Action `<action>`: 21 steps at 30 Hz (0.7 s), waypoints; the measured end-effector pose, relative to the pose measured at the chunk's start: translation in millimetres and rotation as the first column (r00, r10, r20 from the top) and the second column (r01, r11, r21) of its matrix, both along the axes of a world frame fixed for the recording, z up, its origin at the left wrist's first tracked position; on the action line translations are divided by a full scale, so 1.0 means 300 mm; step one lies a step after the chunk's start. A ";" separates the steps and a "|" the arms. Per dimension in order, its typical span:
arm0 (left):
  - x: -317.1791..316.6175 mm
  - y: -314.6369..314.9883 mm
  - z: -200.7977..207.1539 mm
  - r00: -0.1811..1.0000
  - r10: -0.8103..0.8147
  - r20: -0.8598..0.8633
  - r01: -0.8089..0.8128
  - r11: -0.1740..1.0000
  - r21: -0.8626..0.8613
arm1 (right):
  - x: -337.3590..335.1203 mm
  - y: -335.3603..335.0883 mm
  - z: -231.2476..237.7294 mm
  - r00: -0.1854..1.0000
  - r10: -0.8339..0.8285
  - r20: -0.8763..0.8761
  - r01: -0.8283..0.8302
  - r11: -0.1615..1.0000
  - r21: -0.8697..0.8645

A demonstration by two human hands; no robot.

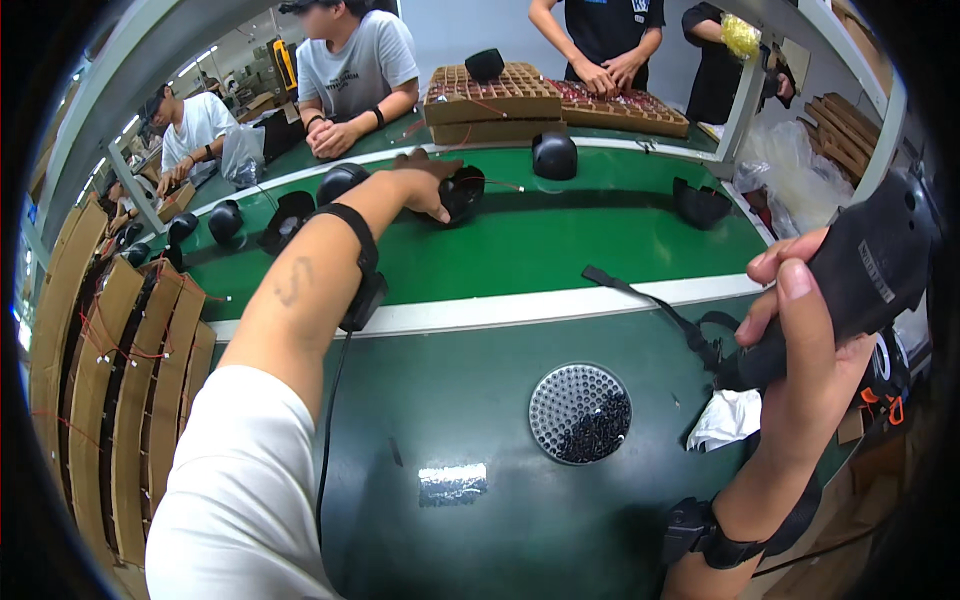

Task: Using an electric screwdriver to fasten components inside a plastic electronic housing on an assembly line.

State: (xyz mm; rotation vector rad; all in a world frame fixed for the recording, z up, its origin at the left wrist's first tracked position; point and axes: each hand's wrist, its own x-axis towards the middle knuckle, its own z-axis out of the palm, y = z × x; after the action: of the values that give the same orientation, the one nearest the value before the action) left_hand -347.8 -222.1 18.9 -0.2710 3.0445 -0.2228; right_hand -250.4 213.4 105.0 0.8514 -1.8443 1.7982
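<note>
My left hand (428, 186) reaches out over the green conveyor belt (560, 250) to a black rounded shell (464, 196). Its thumb lies at the near side of the shell and the fingers curve over the far side, gripping it; a thin red wire sticks out to the right. Raised at the right, my right hand (800, 320) is wrapped round a black electric screwdriver (868, 262) with a small label; its tip cannot be made out. Below, on the dark green worktop (480, 540), a round dish with holes (580, 413) holds many small black screws.
More black shells (555, 156) stand along the belt. A black strap (650, 300) and a crumpled white wrapper (725, 418) lie near my right hand. Cardboard dividers (110, 400) stand at left. Across the belt, other people work beside partitioned cartons (490, 95). Metal posts frame the bench.
</note>
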 end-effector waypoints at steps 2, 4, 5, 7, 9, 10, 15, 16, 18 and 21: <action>0.037 -0.020 -0.007 0.997 -0.009 -0.080 0.003 0.998 -0.068 | 0.000 -0.023 -0.003 1.000 -0.010 0.000 0.010 1.000 0.015; 0.074 -0.085 -0.006 0.994 0.007 -0.110 -0.003 0.999 0.036 | -0.008 -0.039 -0.011 0.999 0.035 -0.004 -0.035 0.999 0.013; 0.091 -0.087 0.000 0.993 -0.007 -0.114 0.027 0.984 0.176 | -0.019 -0.041 -0.019 0.999 0.048 -0.010 -0.048 0.999 0.019; 0.156 -0.092 -0.005 0.966 -0.134 -0.223 0.167 0.976 0.137 | -0.017 -0.055 -0.033 0.997 0.079 -0.009 -0.079 0.997 0.020; 0.232 0.008 -0.001 0.945 -0.123 -0.303 0.160 0.982 0.101 | -0.020 -0.068 -0.064 0.969 0.248 0.020 -0.247 0.969 -0.017; 0.283 0.058 0.002 0.936 -0.119 -0.332 0.180 0.970 0.161 | -0.009 -0.084 -0.077 0.960 0.273 0.060 -0.270 0.961 -0.050; 0.648 0.335 0.026 0.882 -0.206 -0.424 0.371 0.859 0.354 | 0.000 -0.154 -0.175 0.908 0.404 0.115 -0.388 0.912 -0.135; 0.698 0.405 0.025 0.905 -0.166 -0.391 0.333 0.848 0.412 | -0.010 -0.162 -0.196 0.909 0.403 0.104 -0.388 0.911 -0.139; 0.834 0.512 0.028 0.930 -0.121 -0.347 0.289 0.823 0.489 | -0.020 -0.171 -0.214 0.907 0.414 0.080 -0.400 0.905 -0.147; 0.955 0.592 0.038 0.973 -0.105 -0.207 0.217 0.735 0.643 | -0.047 -0.186 -0.247 0.924 0.381 0.025 -0.374 0.917 -0.135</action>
State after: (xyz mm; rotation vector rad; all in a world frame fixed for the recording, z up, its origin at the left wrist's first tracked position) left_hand -61.2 -44.4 30.4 0.0380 3.0424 0.9125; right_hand -264.4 157.5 30.8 1.1864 -1.6535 2.1616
